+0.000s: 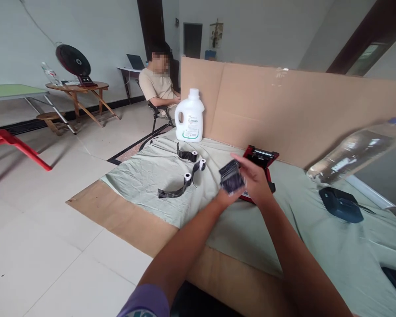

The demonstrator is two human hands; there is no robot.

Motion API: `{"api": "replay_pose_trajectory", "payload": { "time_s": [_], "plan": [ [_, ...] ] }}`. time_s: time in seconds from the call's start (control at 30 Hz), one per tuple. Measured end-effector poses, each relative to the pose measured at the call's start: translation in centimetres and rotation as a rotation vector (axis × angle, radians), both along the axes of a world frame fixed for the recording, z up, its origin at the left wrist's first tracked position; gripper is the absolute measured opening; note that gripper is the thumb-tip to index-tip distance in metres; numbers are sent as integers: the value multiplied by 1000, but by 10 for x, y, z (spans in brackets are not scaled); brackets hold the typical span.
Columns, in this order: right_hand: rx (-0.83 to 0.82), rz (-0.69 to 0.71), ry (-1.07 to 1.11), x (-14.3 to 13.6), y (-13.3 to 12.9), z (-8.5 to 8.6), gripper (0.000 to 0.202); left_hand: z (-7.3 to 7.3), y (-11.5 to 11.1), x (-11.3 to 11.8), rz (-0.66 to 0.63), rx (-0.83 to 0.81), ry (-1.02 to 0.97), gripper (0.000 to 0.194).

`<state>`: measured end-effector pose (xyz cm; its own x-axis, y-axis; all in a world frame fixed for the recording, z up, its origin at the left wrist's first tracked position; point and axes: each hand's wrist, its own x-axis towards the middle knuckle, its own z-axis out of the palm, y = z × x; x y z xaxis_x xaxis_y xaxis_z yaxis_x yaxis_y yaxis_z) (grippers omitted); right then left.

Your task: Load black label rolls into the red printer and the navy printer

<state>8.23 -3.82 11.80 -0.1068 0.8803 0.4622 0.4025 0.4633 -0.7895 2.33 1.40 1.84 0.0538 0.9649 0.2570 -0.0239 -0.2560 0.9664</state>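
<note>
A dark, shiny, plastic-like strip [231, 178] is held between my two hands over the cloth. My left hand [229, 198] grips it from below, its fingers mostly hidden. My right hand [253, 178] holds the right side of the strip, one finger stretched out over its top. Just behind my right hand a red and black device [272, 157] stands with its lid raised, partly covered by the hand. To the left lie three small rolls with black strips: one at the back [194, 156], one in the middle [202, 164], one in front [187, 177].
A white jug [190, 119] stands behind the rolls, before a cardboard panel [251, 101]. On the right are a large clear bottle [353, 152], a dark blue device [343, 206] and a white tube [371, 192]. A person [158, 86] sits beyond the cloth.
</note>
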Motion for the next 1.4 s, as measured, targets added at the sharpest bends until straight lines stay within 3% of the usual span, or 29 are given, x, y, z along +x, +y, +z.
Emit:
{"api": "replay_pose_trajectory", "payload": {
  "time_s": [0.13,0.23,0.37,0.47,0.73,1.03,1.27,1.4],
  "plan": [
    [-34,-139,209,46,15,8,49,-15,-5,-12,-247,213,-21,41],
    [-70,-181,218,75,28,6,43,-20,-6,-15,-281,232,-27,35],
    [-25,-185,11,107,37,-7,25,-18,-7,-13,-287,244,-4,35],
    [-18,-240,-193,121,44,-17,26,-17,-9,-13,-279,260,27,36],
    [-106,-256,-291,118,55,-25,46,-22,-11,-13,-272,288,84,49],
    [-208,-346,-523,116,60,-32,45,-25,-9,-13,-259,317,106,51],
    [-158,-178,-308,120,63,-33,48,-24,-9,-13,-269,312,98,51],
    [-185,-164,-222,124,57,-26,36,-25,-9,-13,-263,290,81,52]
  ]
}}
